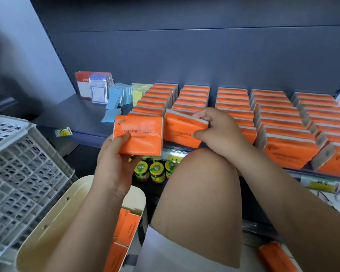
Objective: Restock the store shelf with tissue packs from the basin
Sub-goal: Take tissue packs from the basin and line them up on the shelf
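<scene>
The tissue pack (182, 132) pinched by the right hand (218, 132) should be pushed upright against its row (192, 99), while a second pack (139, 140) is gripped by the left hand (114, 163).

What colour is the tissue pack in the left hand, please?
The tissue pack is orange with dark lettering, clearest in head view.

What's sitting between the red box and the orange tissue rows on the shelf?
Head view shows light blue packs, then pale yellow packs, with a clear-wrapped pack by the red box.
</scene>
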The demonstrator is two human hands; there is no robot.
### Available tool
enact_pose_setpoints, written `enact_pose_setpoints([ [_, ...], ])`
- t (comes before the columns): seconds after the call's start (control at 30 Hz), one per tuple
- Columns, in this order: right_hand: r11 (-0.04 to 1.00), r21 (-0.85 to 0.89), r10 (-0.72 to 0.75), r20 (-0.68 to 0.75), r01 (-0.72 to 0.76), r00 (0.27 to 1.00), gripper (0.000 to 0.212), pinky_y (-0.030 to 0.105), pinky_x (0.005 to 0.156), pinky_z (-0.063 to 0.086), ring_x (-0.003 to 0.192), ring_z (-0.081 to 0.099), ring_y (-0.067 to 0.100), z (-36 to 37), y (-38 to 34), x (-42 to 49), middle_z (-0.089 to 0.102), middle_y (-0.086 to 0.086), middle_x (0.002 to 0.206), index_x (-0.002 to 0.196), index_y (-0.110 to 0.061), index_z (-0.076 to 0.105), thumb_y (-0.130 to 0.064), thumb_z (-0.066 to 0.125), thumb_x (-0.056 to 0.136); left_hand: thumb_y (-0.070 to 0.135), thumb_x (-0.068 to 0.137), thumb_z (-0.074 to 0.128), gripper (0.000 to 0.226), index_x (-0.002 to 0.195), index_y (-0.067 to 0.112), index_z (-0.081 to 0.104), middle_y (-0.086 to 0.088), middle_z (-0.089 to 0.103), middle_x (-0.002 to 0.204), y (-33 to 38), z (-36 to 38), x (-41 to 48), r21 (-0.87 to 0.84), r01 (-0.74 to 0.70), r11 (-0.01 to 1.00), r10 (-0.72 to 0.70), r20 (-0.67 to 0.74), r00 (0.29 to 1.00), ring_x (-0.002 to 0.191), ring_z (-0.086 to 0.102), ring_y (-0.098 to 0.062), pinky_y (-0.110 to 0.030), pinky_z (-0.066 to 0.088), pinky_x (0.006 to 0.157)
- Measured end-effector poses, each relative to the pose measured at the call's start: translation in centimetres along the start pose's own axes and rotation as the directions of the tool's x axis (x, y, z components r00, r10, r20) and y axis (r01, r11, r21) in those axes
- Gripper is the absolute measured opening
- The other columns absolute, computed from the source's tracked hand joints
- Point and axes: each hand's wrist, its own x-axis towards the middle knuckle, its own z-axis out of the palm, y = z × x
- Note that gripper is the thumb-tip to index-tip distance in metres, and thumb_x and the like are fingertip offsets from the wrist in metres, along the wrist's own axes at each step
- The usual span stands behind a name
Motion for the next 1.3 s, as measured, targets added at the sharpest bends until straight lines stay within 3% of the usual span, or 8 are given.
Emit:
enact_pose_setpoints([
  [0.07, 0.982, -0.179, -0.053, 0.025, 0.057, 0.998, 0.043, 0.008, 0.076, 0.042, 0.099, 0.062, 0.003, 0.0, 0.4, 0.3, 0.065, -0.020, 0.102, 0.107, -0.029, 0.073, -0.006, 0.082, 0.072, 0.027, 0.095, 0.065, 0.049, 0.139, 0.009, 0.056, -0.005, 0.069, 0.130, -0.3, -0.6, 0.2, 0.044, -0.030, 0.999, 0.029, 0.005, 1.000, 0.119, 0.066, -0.022, -0.040, 0.049, 0.097],
  [0.17, 0.922, -0.364, -0.132, 0.032, 0.134, 0.991, 0.046, 0.029, 0.087, 0.049, 0.107, 0.061, 0.014, 0.4, 1.2, 1.0, 0.068, -0.013, 0.108, 0.113, -0.029, 0.074, -0.008, 0.081, 0.072, 0.026, 0.097, 0.063, 0.035, 0.129, 0.013, 0.060, -0.002, 0.072, 0.113, -0.7, -1.6, 0.6, 0.084, -0.043, 0.996, 0.046, -0.026, 0.999, 0.095, 0.067, -0.014, -0.033, 0.044, 0.084],
  [0.27, 0.859, -0.490, -0.159, 0.012, 0.145, 0.987, 0.048, 0.040, 0.088, 0.053, 0.108, 0.060, 0.024, 0.9, 1.6, 1.6, 0.063, 0.001, 0.117, 0.118, -0.026, 0.072, -0.009, 0.078, 0.074, 0.022, 0.096, 0.066, 0.046, 0.138, 0.009, 0.057, -0.013, 0.066, 0.135, -1.2, -2.4, 1.0, 0.080, -0.050, 0.996, 0.053, -0.047, 0.997, 0.120, 0.062, -0.028, -0.041, 0.044, 0.098],
  [0.43, 0.753, -0.634, -0.198, 0.036, 0.176, 0.980, 0.041, 0.043, 0.079, 0.057, 0.102, 0.062, 0.030, 1.6, 1.3, 2.0, 0.058, 0.005, 0.117, 0.118, -0.018, 0.068, -0.013, 0.075, 0.078, 0.015, 0.096, 0.067, 0.025, 0.121, 0.018, 0.065, -0.005, 0.073, 0.121, -1.6, -2.5, 1.8, 0.101, -0.039, 0.994, 0.047, -0.081, 0.996, 0.108, 0.067, -0.021, -0.034, 0.047, 0.087],
  [0.53, 0.716, -0.675, -0.202, 0.045, 0.179, 0.978, 0.038, 0.042, 0.076, 0.058, 0.099, 0.063, 0.031, 1.7, 1.1, 2.2, 0.059, 0.006, 0.114, 0.115, -0.016, 0.067, -0.015, 0.075, 0.078, 0.010, 0.095, 0.067, 0.016, 0.108, 0.019, 0.067, -0.006, 0.076, 0.117, -1.8, -2.4, 2.2, 0.118, -0.032, 0.992, 0.044, -0.099, 0.994, 0.109, 0.072, -0.022, -0.036, 0.056, 0.087],
  [0.83, 0.642, -0.753, -0.164, 0.047, 0.143, 0.985, 0.035, 0.038, 0.072, 0.056, 0.096, 0.062, 0.031, 2.7, 0.6, 2.7, 0.057, 0.007, 0.113, 0.114, -0.014, 0.066, -0.012, 0.073, 0.080, 0.006, 0.096, 0.065, 0.026, 0.122, 0.008, 0.064, -0.011, 0.075, 0.120, -2.1, -2.6, 2.9, 0.107, -0.025, 0.994, 0.038, -0.126, 0.991, 0.112, 0.072, -0.025, -0.038, 0.060, 0.092],
  [1.1, 0.645, -0.751, -0.119, 0.082, 0.140, 0.989, 0.041, 0.041, 0.080, 0.056, 0.109, 0.056, 0.028, 2.9, 0.3, 3.0, 0.054, 0.007, 0.120, 0.120, -0.017, 0.063, -0.015, 0.077, 0.081, 0.008, 0.093, 0.069, 0.017, 0.108, 0.014, 0.066, -0.013, 0.073, 0.122, -2.3, -3.4, 2.6, 0.098, -0.020, 0.995, 0.032, -0.126, 0.991, 0.111, 0.073, -0.026, -0.036, 0.062, 0.084],
  [1.3, 0.629, -0.757, -0.162, 0.092, 0.175, 0.982, 0.048, 0.040, 0.086, 0.053, 0.119, 0.050, 0.027, 2.8, 0.0, 2.7, 0.054, 0.006, 0.125, 0.128, -0.019, 0.062, -0.029, 0.076, 0.083, 0.008, 0.092, 0.071, 0.019, 0.109, 0.016, 0.068, -0.012, 0.074, 0.122, -1.9, -4.0, 2.5, 0.123, -0.027, 0.992, 0.043, -0.129, 0.991, 0.110, 0.073, -0.026, -0.041, 0.058, 0.092],
])
